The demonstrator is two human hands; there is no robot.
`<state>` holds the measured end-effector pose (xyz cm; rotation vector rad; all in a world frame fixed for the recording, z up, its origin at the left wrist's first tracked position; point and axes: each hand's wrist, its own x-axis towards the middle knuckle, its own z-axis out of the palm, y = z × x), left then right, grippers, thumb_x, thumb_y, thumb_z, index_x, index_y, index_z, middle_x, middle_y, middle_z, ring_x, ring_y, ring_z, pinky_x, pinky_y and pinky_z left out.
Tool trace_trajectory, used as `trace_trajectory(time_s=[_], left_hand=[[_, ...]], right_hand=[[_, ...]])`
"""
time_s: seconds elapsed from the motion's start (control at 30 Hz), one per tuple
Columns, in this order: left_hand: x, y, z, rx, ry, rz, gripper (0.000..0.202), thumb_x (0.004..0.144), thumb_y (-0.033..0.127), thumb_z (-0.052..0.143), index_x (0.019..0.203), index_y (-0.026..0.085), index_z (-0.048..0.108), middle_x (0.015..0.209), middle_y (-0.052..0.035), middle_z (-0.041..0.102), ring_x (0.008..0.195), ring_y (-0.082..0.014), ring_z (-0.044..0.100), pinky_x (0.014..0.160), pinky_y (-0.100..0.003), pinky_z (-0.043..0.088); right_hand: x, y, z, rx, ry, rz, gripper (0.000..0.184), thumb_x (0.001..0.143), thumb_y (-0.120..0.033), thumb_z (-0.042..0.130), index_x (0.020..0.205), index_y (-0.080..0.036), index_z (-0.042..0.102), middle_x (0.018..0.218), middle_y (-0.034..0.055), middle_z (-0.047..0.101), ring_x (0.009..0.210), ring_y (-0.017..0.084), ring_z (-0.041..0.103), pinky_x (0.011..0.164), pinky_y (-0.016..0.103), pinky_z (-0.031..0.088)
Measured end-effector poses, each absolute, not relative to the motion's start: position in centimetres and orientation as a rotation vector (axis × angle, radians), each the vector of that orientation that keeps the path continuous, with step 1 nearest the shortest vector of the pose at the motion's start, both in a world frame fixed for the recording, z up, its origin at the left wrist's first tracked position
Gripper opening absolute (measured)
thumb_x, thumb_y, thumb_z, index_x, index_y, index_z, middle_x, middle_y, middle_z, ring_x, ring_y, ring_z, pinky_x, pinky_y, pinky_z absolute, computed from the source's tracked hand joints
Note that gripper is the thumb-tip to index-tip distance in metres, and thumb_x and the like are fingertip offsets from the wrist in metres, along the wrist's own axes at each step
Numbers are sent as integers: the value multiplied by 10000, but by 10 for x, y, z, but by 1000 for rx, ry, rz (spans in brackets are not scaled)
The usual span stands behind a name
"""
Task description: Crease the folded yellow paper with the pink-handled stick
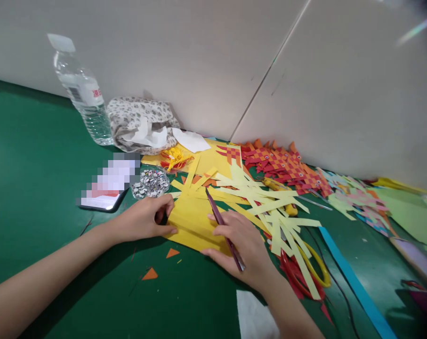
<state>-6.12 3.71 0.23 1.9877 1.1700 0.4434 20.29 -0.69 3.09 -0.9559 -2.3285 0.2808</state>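
Note:
My left hand rests on the near left edge of a yellow paper sheet, its fingers curled and its thumb pressing the paper down. My right hand lies on the sheet's right side and grips a dark purple pencil, whose tip points up and away over the paper. A heap of pale yellow paper strips lies just right of the sheet.
A water bottle and a patterned cloth pouch stand by the wall. A phone, a bag of googly eyes, woven red paper fish, scissors, a blue strip and orange scraps lie on the green table.

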Motion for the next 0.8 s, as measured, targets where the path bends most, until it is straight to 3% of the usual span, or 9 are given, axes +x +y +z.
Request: trace_trajectory(time_s=[0.27,0.37,0.47,0.53,0.63,0.8], left_hand=[[-61,37,2,2008,1194,457,400,720,408,703,789,230,352,630,90,495,539,-100,487,482,-196,327],[-61,37,1,1997,1200,462,413,715,400,709,820,237,344,611,99,497,534,-105,494,487,-198,329],[-62,36,-1,1975,1204,463,424,714,399,712,843,242,339,583,108,501,523,-109,496,485,-197,323],[-62,36,-1,1959,1201,468,430,712,399,714,845,243,337,576,112,496,519,-107,491,484,-194,321],[-61,36,-1,1938,1193,481,430,713,398,716,838,242,335,585,112,495,527,-103,488,489,-191,329],[-60,36,0,1934,1185,496,432,709,377,724,828,240,332,584,111,493,529,-104,490,491,-192,331]], right_hand=[[205,-3,20,-1057,-2324,-53,176,832,-57,533,935,-199,545,875,84,602,819,229,562,726,356,465],[202,-7,15,-1060,-2311,180,166,844,-64,496,926,-193,560,843,65,546,689,176,530,589,276,433],[197,-12,16,-1034,-2191,554,48,864,-184,585,820,-204,591,734,14,531,598,135,504,540,244,395],[194,-15,17,-1026,-2019,930,110,904,-275,566,846,-208,632,713,13,582,619,138,555,574,247,429],[194,-18,18,-962,-1644,1418,302,981,-382,406,1077,-224,645,801,46,682,677,160,632,642,289,495],[195,-19,18,-816,-1406,1547,436,982,-449,353,1100,-193,685,774,70,724,706,187,651,648,309,501]])
